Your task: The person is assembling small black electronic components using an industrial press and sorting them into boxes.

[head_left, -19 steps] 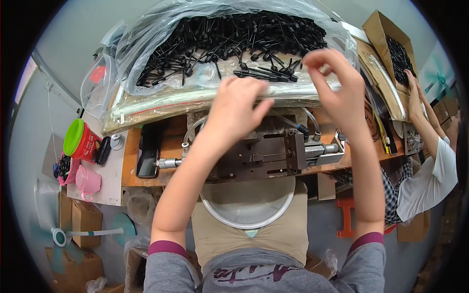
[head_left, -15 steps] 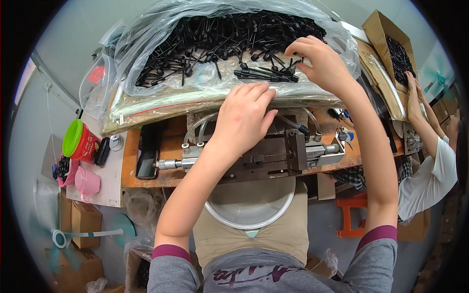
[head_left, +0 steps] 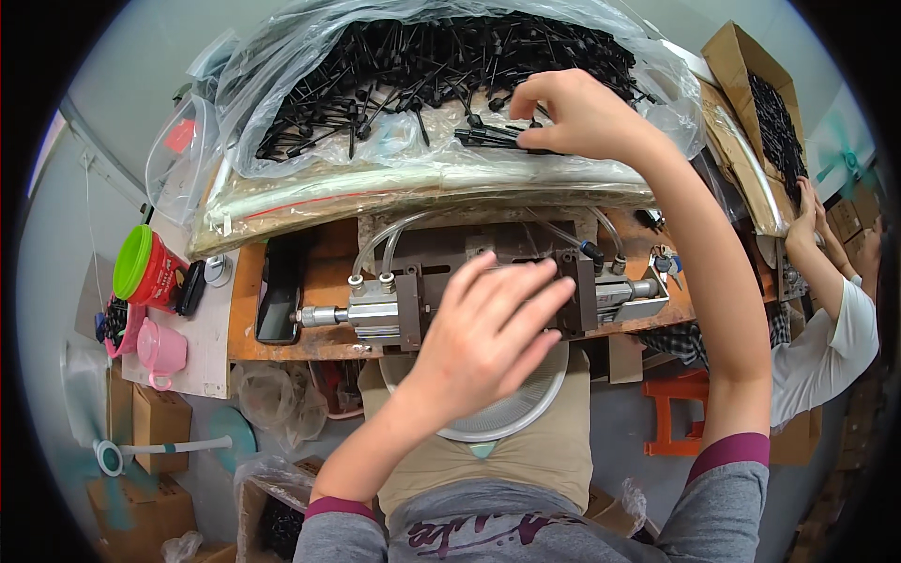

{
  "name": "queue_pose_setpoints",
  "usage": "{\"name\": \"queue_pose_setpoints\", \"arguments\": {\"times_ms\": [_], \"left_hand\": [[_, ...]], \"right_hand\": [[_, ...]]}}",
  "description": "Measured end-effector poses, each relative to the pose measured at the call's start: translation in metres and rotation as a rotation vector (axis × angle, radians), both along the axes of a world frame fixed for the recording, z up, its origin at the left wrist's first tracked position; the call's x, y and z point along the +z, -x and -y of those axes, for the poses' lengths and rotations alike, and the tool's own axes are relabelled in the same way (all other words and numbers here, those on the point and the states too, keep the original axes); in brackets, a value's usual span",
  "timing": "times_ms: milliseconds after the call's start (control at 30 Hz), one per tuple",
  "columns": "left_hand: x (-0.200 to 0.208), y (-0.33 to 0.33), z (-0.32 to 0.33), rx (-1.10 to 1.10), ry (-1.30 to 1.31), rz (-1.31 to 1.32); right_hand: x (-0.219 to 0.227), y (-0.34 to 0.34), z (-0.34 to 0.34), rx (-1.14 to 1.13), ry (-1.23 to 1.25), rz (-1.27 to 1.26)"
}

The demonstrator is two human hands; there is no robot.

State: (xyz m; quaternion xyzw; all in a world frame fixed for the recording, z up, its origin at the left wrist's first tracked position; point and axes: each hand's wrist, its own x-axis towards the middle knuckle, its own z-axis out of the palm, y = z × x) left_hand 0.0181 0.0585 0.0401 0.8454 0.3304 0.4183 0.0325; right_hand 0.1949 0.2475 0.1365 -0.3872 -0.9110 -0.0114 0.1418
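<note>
Black stemmed plastic parts [head_left: 422,56] heaped in clear plastic bag [head_left: 249,108], beyond right hand [head_left: 587,117]; many apparently left, amount done unclear. Right fingers curled, thumb beside small bundle [head_left: 481,138]; grip cannot be told. Left hand [head_left: 483,342] open, spread above pneumatic fixture [head_left: 377,319]. Mesh basket [head_left: 521,403] beneath left hand, contents mostly hidden.
</note>
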Motion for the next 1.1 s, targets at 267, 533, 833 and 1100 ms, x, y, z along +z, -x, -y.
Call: {"name": "queue_pose_setpoints", "arguments": {"times_ms": [267,533,833,1100], "left_hand": [[-0.009,0.001,0.033,-0.093,0.036,0.025],[-0.018,0.014,0.047,-0.069,0.053,0.075],[-0.013,0.018,0.048,-0.052,0.019,0.114],[-0.013,0.022,0.04,-0.046,0.508,0.775]], "right_hand": [[-0.004,0.043,-0.019,-0.172,0.148,0.286],[0.019,0.015,-0.014,-0.152,0.214,-0.084],[0.019,-0.015,-0.013,-0.13,0.329,-0.95],[0.003,0.004,0.099,0.208,0.865,-1.42]]}}
